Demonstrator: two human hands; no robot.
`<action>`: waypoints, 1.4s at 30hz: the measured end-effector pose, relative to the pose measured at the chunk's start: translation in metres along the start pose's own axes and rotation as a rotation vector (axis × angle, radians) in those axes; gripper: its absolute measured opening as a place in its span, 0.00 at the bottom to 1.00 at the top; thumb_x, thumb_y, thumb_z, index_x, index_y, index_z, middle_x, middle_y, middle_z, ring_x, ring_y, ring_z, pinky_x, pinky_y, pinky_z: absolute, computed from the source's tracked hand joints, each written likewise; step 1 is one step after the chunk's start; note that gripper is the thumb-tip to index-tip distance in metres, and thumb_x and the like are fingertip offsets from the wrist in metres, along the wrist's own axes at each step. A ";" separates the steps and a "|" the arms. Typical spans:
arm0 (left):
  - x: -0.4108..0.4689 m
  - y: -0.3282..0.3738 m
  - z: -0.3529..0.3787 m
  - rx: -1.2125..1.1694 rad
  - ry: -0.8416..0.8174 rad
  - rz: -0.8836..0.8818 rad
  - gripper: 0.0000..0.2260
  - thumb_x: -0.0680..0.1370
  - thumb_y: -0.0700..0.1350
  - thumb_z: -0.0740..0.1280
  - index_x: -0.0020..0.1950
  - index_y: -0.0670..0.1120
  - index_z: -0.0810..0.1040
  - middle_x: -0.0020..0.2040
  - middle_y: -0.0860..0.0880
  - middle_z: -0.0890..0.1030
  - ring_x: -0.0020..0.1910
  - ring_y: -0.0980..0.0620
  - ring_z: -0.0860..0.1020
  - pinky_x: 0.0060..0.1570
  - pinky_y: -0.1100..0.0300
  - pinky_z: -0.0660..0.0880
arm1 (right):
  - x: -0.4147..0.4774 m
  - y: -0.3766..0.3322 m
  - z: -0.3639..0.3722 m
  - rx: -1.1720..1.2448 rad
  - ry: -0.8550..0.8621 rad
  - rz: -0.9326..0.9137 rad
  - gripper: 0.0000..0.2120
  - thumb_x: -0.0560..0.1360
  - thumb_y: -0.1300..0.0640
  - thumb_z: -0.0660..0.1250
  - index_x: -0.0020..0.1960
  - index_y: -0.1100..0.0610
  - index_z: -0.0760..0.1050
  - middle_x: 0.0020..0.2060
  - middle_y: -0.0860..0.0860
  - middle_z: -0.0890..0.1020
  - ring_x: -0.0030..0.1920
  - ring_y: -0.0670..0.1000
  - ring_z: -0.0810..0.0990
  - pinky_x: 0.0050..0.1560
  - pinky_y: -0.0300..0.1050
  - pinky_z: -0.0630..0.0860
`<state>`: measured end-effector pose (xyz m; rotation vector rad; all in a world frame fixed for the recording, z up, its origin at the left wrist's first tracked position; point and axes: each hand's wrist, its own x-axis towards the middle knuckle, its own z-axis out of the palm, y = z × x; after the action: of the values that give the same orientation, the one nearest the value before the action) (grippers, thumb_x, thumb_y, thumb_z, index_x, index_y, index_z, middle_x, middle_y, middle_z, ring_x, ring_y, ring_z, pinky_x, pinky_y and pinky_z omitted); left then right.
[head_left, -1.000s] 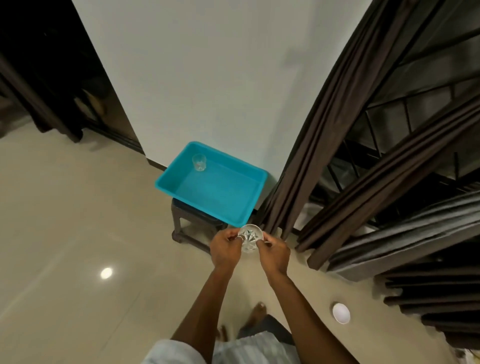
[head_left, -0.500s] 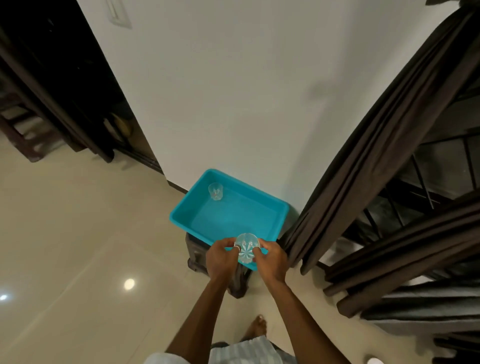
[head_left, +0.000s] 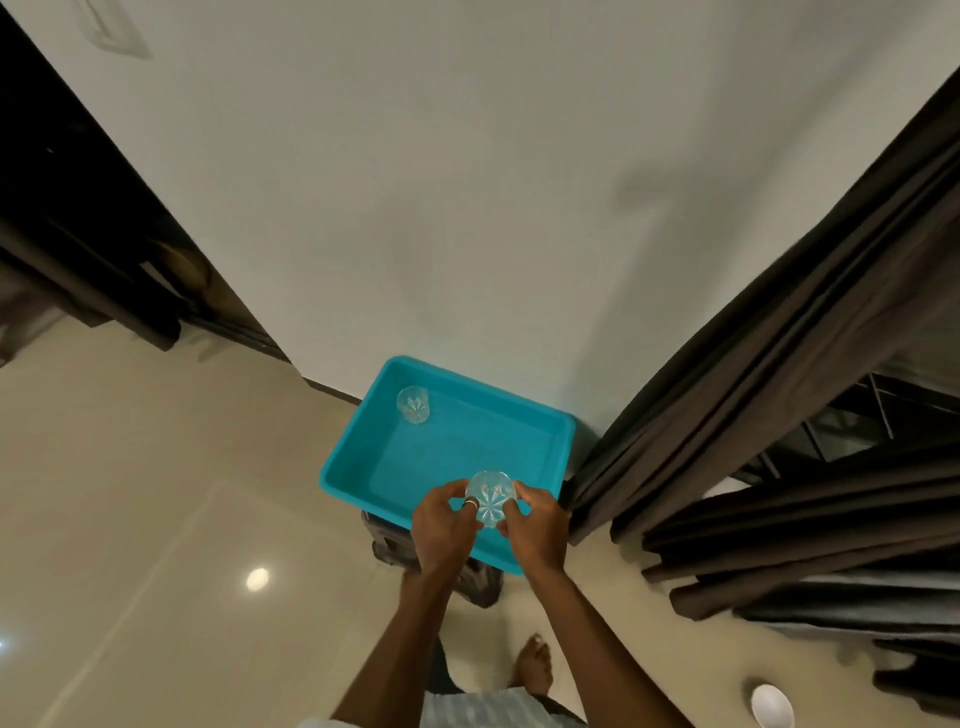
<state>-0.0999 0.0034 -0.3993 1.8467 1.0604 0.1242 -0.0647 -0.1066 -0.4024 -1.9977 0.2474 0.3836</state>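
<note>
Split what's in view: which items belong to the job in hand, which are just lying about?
In the job: held glass, gripped by left hand and right hand; teal tray; second glass standing in it.
Lying about: dark curtain; white round dish on the floor; stool under the tray.

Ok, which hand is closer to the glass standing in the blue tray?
Left. The left hand is over the tray's near edge, nearer the standing glass; the right hand is farther right. Both hold a second glass.

Turquoise tray (head_left: 347, 470); clear, star-cut glass (head_left: 490, 499); dark brown curtain (head_left: 779, 338); beige floor (head_left: 130, 493).
</note>
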 end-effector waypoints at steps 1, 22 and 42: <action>0.009 -0.001 -0.002 -0.003 -0.016 0.004 0.10 0.76 0.46 0.74 0.57 0.48 0.83 0.52 0.53 0.83 0.43 0.55 0.83 0.47 0.52 0.84 | 0.004 -0.003 0.008 -0.015 0.015 0.002 0.17 0.79 0.59 0.70 0.67 0.59 0.78 0.59 0.53 0.82 0.50 0.53 0.86 0.46 0.49 0.86; 0.246 -0.045 0.021 -0.134 -0.482 -0.223 0.29 0.67 0.49 0.59 0.67 0.45 0.77 0.62 0.41 0.79 0.46 0.41 0.84 0.44 0.49 0.83 | 0.162 -0.016 0.172 -0.059 -0.022 0.497 0.20 0.69 0.68 0.65 0.56 0.53 0.84 0.47 0.53 0.86 0.42 0.51 0.81 0.38 0.40 0.76; 0.331 -0.051 0.077 -0.190 -0.548 -0.384 0.20 0.82 0.41 0.62 0.75 0.46 0.70 0.69 0.44 0.76 0.62 0.43 0.80 0.49 0.59 0.80 | 0.255 0.010 0.211 0.236 -0.149 0.549 0.10 0.79 0.58 0.65 0.55 0.48 0.80 0.56 0.50 0.83 0.57 0.51 0.82 0.45 0.42 0.82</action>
<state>0.1107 0.1933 -0.5933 1.3608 0.9479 -0.4673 0.1352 0.0770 -0.5920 -1.6386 0.7175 0.8077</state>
